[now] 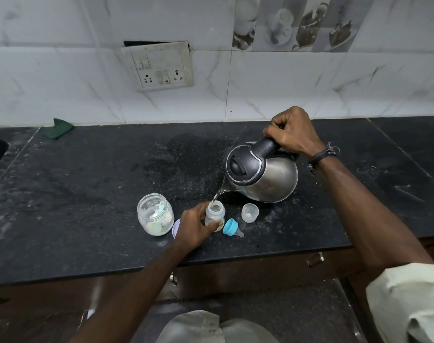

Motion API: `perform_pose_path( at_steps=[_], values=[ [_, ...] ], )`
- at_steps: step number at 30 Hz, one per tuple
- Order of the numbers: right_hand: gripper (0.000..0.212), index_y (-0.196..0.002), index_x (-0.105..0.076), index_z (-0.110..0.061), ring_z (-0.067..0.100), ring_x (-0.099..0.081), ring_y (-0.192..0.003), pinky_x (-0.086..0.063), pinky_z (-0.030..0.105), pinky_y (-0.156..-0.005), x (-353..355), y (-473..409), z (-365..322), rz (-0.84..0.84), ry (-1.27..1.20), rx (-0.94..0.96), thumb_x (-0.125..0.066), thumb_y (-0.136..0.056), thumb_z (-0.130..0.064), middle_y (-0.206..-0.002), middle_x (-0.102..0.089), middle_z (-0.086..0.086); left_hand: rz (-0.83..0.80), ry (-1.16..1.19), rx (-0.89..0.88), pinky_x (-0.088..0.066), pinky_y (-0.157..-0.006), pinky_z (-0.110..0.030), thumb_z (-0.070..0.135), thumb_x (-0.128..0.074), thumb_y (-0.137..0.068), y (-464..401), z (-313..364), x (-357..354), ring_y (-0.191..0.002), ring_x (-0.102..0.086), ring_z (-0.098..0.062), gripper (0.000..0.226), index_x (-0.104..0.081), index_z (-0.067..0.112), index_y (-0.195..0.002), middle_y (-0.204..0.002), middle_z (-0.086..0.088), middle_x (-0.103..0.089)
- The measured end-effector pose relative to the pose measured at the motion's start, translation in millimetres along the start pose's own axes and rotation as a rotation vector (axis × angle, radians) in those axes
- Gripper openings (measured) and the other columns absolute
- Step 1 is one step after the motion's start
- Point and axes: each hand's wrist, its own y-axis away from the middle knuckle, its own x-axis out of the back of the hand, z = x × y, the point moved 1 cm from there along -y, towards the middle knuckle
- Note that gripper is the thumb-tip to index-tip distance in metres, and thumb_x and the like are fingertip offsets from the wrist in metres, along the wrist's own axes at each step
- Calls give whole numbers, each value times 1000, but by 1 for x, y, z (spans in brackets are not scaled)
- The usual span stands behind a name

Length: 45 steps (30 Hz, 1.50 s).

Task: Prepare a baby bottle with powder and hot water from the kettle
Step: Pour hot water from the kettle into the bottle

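Steel kettle (265, 174) tilted over bottle (214, 214), hands gripping both

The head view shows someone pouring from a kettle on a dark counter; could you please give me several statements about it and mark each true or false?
1. The right hand grips the black handle of the tilted stainless steel kettle. True.
2. The left hand holds the small clear baby bottle upright on the black stone counter. True.
3. The blue teat cap is screwed onto the bottle. False: it lies on the counter beside the bottle, which is open.
4. The clear glass jar of powder has its lid on. False: the jar is open, with a scoop inside.
5. The small clear plastic cup stands right of the bottle. True.
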Motion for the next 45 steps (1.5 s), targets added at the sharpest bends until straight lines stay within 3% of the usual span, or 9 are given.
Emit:
perform_pose_path(
  at_steps=[14,28,45],
  values=[
    [38,-41,-36,-11,16,-27,-46,-25,26,-49,3,5,-3,-8,33,0,-60,-68,-25,-41,-30,3,-11,13,9,-56,-97,-37,17,-88,-73,0,0,0,-111,-67,-6,63,-62,16,-130,-122,4,-71],
    [37,-46,-44,-1,18,-30,-48,-29,27,-50,4,8,0,-3,74,-14,-59,-68,-26,-46,-43,20,-12,12,10,-56,-98,-36,16,-88,-73,0,0,0,-111,-67,-5,65,-61,15,-132,-123,3,-71],
    [35,-43,-36,-11,19,-25,-47,-25,24,-48,4,11,-6,-28,110,26,-56,-66,-28,-40,-29,-1,-6,19,18,-56,-97,-31,13,-89,-72,1,2,0,-109,-67,-3,65,-62,13,-131,-121,3,-72]
  ],
)
